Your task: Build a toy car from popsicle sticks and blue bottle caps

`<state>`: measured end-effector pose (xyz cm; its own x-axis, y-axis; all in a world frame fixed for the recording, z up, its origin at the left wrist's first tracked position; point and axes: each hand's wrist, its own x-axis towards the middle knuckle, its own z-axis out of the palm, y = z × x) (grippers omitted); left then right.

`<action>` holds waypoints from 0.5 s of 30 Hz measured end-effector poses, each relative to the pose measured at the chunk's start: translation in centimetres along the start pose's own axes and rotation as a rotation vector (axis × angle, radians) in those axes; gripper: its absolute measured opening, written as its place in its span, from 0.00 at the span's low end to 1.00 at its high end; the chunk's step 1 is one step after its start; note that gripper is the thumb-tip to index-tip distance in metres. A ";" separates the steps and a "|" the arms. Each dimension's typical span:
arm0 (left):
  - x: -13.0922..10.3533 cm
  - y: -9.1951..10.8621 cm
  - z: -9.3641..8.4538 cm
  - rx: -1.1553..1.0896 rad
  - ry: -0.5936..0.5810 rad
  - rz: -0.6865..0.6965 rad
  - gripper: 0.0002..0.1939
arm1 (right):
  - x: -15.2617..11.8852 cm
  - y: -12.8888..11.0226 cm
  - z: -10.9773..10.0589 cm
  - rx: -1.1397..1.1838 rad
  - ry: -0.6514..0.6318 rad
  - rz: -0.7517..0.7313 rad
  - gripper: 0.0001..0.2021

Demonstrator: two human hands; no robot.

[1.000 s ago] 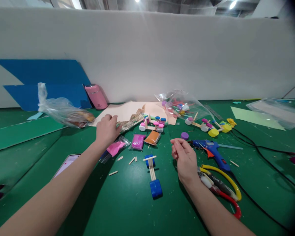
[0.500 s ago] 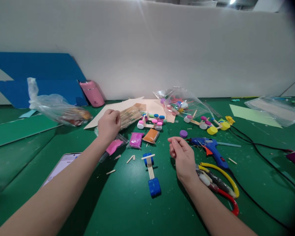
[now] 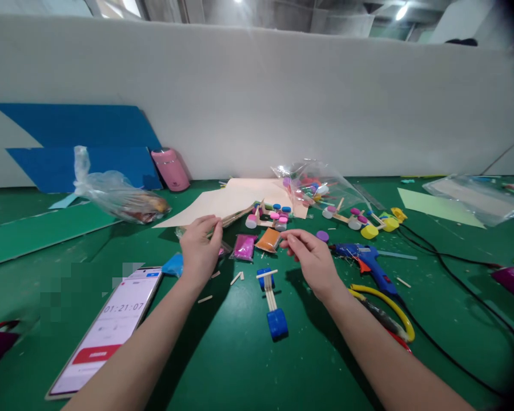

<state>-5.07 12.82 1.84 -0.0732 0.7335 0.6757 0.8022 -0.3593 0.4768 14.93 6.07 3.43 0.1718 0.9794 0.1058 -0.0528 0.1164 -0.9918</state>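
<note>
My left hand (image 3: 199,248) is closed around the near end of a clear bag of wooden sticks (image 3: 239,216), which shows nearly edge-on. My right hand (image 3: 310,260) hovers to the right of the orange clay packet (image 3: 268,240), thumb and fingertips pinched together; whether anything small is between them I cannot make out. Between and below the hands stands a small stick car with blue wheels (image 3: 277,323), a short stick lying across its far end. A magenta clay packet (image 3: 244,247) lies beside the orange one.
Finished-looking stick cars (image 3: 278,218) stand behind. To the right lie a blue glue gun (image 3: 368,257), its black cable, and pliers with yellow and red handles (image 3: 394,302). A phone (image 3: 111,325) lies left, near a blue packet (image 3: 173,265). Stick scraps (image 3: 236,278) litter the green table.
The bag of sticks has turned from face-on to nearly edge-on in my left hand. My right hand has come closer to the orange packet. The view has tilted up and shifted left.
</note>
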 end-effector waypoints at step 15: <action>-2.6 1.5 -2.0 -0.051 -0.071 0.134 0.09 | 6.1 -1.4 5.8 0.225 -0.227 0.375 0.07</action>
<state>-4.82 9.24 1.95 0.0763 0.7151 0.6948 0.7707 -0.4844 0.4139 10.32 12.85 5.85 -0.1173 0.9688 -0.2181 -0.2855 -0.2433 -0.9270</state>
